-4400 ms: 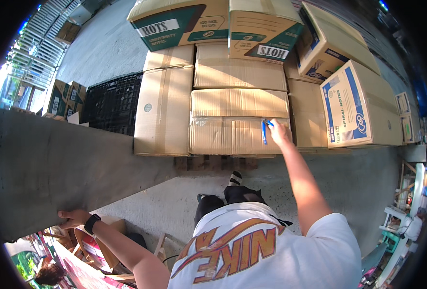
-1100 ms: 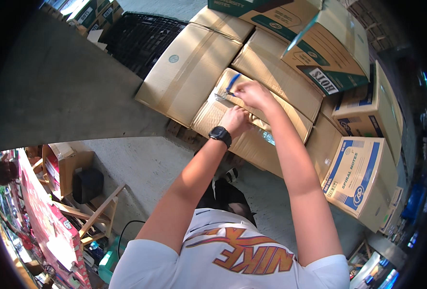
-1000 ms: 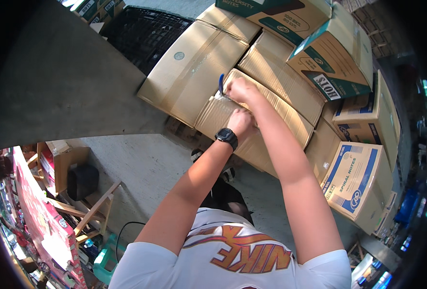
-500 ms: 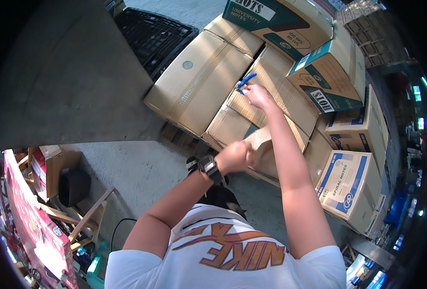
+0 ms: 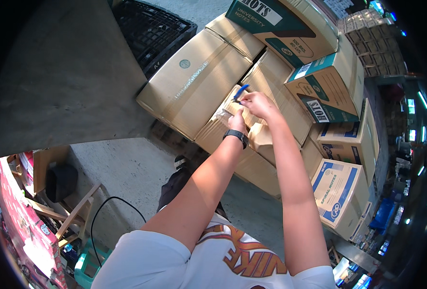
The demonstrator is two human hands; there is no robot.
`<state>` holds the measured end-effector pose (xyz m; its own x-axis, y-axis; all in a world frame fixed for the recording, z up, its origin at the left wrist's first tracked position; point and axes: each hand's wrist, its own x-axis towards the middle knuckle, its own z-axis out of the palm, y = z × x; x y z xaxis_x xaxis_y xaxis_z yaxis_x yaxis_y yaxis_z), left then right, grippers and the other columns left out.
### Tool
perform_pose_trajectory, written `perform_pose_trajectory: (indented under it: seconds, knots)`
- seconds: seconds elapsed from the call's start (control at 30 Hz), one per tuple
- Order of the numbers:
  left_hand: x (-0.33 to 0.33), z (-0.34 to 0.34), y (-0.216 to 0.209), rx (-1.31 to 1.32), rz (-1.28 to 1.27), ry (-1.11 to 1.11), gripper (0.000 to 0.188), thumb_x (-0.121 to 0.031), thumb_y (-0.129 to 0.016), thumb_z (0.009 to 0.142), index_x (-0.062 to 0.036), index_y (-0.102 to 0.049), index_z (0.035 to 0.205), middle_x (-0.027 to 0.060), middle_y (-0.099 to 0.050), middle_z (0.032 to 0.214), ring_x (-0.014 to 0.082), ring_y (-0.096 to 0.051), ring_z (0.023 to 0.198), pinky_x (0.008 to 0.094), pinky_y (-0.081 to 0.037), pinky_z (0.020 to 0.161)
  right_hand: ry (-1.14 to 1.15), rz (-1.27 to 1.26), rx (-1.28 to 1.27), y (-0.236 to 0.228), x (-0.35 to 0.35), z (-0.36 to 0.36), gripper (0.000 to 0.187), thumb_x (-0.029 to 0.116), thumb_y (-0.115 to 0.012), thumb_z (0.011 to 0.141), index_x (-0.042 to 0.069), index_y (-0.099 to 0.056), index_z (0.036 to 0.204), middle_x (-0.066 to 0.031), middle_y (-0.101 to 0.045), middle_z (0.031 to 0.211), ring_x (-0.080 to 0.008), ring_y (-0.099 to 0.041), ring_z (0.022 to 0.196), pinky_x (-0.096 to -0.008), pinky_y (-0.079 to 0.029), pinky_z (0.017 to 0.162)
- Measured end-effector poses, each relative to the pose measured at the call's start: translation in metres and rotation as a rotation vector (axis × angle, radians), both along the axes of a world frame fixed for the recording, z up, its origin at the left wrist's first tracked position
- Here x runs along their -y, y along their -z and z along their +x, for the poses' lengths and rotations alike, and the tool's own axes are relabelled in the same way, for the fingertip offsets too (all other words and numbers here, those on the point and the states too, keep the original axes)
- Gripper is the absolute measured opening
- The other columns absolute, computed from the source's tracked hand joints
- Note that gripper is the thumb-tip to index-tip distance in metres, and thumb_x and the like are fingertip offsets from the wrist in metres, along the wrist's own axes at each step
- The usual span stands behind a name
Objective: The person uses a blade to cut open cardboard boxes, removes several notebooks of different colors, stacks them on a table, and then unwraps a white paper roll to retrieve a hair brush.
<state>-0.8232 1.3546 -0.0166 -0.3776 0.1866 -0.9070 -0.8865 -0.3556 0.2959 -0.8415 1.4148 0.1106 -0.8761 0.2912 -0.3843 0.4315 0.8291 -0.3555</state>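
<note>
My right hand (image 5: 258,103) holds a small blue cutter (image 5: 240,92) against the top of a taped brown cardboard box (image 5: 252,139) in a stack in front of me. My left hand (image 5: 237,120), with a black watch on the wrist, grips a loose strip of clear tape and the box flap just below the cutter. One flap (image 5: 261,137) of the box stands partly lifted beside my left wrist.
More brown boxes (image 5: 194,82) lie to the left, green-and-white printed boxes (image 5: 290,29) above, and a blue-and-white box (image 5: 338,192) to the right. A black plastic crate (image 5: 151,29) sits at upper left. A grey wall (image 5: 54,82) and a wooden stool (image 5: 74,212) stand on my left.
Both hands have come together on the box top. My left hand rose from the lower flap to the tape beside the cutter, and my right hand stayed at the seam.
</note>
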Motion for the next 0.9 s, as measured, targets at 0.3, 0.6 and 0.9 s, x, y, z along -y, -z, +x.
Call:
perform_pose_trajectory:
  seconds: [0.3,0.6,0.9]
  knots:
    - [-0.005,0.021,-0.001,-0.044,0.273,-0.159,0.010,-0.009,-0.050,0.082,-0.0038,-0.049,0.074,0.0029,-0.052,0.070,0.0123,-0.048,0.062,0.0291,-0.042,0.059,-0.211,0.363,0.457,0.016,0.047,-0.075,0.021,0.018,-0.059,0.075,0.010,-0.067,0.093,-0.0130,-0.063,0.097,-0.0255,-0.061,0.091,-0.0331,-0.048,0.078]
    - [-0.002,0.010,0.037,-0.227,0.114,-0.199,0.018,-0.008,-0.052,0.080,-0.0020,-0.053,0.062,0.0021,-0.053,0.058,0.0097,-0.046,0.050,0.0286,-0.038,0.046,-0.025,0.290,0.438,0.011,0.064,-0.090,0.021,0.011,-0.053,0.074,0.006,-0.067,0.090,-0.0123,-0.063,0.100,-0.0237,-0.060,0.095,-0.0327,-0.048,0.080]
    - [-0.003,0.020,0.024,-0.463,-0.166,0.032,0.024,-0.019,-0.051,0.084,0.0023,-0.063,0.079,0.0096,-0.063,0.067,0.0153,-0.056,0.056,0.0326,-0.044,0.056,0.054,0.250,0.547,0.026,0.045,-0.084,0.028,0.010,-0.053,0.079,0.008,-0.062,0.105,-0.0072,-0.059,0.111,-0.0222,-0.056,0.105,-0.0326,-0.045,0.085]
